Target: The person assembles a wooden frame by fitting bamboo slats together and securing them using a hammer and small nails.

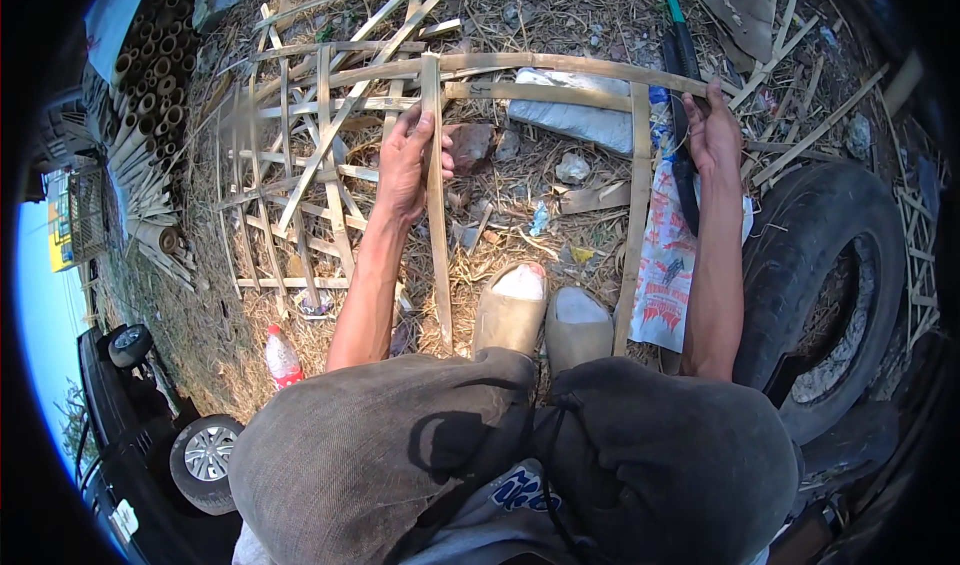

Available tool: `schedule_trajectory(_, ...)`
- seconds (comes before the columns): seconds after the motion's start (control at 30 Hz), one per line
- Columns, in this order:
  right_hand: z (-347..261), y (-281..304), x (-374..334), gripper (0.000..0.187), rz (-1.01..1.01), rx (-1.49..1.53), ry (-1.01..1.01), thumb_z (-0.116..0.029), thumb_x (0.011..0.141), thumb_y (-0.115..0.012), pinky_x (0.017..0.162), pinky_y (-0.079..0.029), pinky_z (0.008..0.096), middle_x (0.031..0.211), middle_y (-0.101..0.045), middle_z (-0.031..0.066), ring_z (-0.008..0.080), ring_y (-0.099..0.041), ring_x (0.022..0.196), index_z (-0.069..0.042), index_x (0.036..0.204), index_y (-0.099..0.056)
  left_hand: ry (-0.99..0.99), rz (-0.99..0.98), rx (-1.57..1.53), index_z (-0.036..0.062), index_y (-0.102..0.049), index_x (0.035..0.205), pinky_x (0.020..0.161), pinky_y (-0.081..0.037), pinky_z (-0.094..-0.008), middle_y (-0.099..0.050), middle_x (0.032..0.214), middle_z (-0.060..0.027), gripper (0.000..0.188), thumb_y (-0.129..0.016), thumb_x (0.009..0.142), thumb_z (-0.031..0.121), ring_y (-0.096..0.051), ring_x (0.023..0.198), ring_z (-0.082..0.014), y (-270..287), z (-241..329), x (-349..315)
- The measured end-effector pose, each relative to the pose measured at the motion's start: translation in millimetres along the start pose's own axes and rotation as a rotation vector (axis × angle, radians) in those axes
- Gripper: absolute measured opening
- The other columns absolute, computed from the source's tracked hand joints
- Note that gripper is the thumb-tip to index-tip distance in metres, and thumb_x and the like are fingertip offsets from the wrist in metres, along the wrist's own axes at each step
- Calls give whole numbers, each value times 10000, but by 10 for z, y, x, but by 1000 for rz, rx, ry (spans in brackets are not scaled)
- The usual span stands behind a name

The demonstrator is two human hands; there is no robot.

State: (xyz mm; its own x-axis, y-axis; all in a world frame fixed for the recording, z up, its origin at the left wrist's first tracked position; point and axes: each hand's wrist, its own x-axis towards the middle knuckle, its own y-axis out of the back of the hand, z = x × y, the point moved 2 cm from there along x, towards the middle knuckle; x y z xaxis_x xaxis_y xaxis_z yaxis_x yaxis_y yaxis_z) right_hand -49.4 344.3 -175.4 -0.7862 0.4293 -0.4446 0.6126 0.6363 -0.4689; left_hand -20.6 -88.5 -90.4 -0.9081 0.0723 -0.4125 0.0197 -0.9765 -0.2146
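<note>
In front of my feet, flat bamboo strips cross at the corners and form an open frame. My left hand (412,160) is closed round the upright bamboo strip (435,215) on the frame's left side, below its top end. At the far right, my right hand (714,130) pinches the end of the long, slightly bowed crosswise bamboo strip (560,62). Just nearer lies a shorter crosswise strip (545,94). The right-hand upright strip (637,205) runs down beside my shoe. My fingers partly hide the strips where they grip.
A woven bamboo lattice (300,165) lies left of the frame. Black tyre (840,285) stands at right, near a printed plastic bag (665,265) and a green-and-black tool (675,25). At left are a red-capped bottle (283,357), stacked bamboo poles (150,85) and a dark vehicle (150,445).
</note>
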Motion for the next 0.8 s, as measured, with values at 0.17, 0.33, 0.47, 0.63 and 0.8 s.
schedule_trajectory(0.17, -153, -505, 13, 523, -111, 30, 158, -209, 1054, -576, 1053, -548, 407, 1322, -531, 282, 358, -615, 1213, 151, 1372, -367, 46, -29, -6, 49, -610, 1164, 500, -591, -239, -640, 833, -37, 271, -604, 1042, 290, -661, 639, -114, -182, -150, -53)
schedule_trajectory(0.33, -101, -329, 204, 472, 32, -106, 314, -117, 1018, -617, 991, -557, 352, 1271, -593, 228, 297, -638, 1168, 90, 1380, -396, 37, -76, 5, 85, -575, 1203, 542, -588, -252, -652, 887, -45, 221, -570, 1060, 254, -669, 703, -138, -40, -103, -129)
schedule_trajectory(0.47, -408, 603, 688, 596, 463, -793, 459, -283, 872, -759, 979, -479, 495, 1229, -624, 276, 376, -623, 1152, 59, 1288, -503, 150, -226, 53, 71, -514, 1146, 576, -641, -312, -656, 899, -90, 190, -545, 1069, 242, -702, 731, -184, -601, -180, -184)
schedule_trajectory(0.63, -968, 1154, 1093, 1367, 1056, -1385, 315, -734, 687, -760, 1205, -177, 596, 1579, -146, 413, 552, -129, 1486, 161, 1522, -151, 287, -329, 143, 70, -518, 1112, 620, -647, -335, -663, 878, -92, 198, -569, 1058, 253, -709, 737, -193, -932, -369, -197)
schedule_trajectory(0.8, -1092, 1222, 1370, 1374, 1013, -1683, -52, -701, 639, -822, 1145, -361, 480, 1480, -356, 360, 453, -385, 1376, 175, 1501, -208, 360, -268, 162, 54, -504, 1150, 626, -655, -349, -662, 877, -108, 193, -545, 1066, 222, -710, 735, -202, -794, -430, -131)
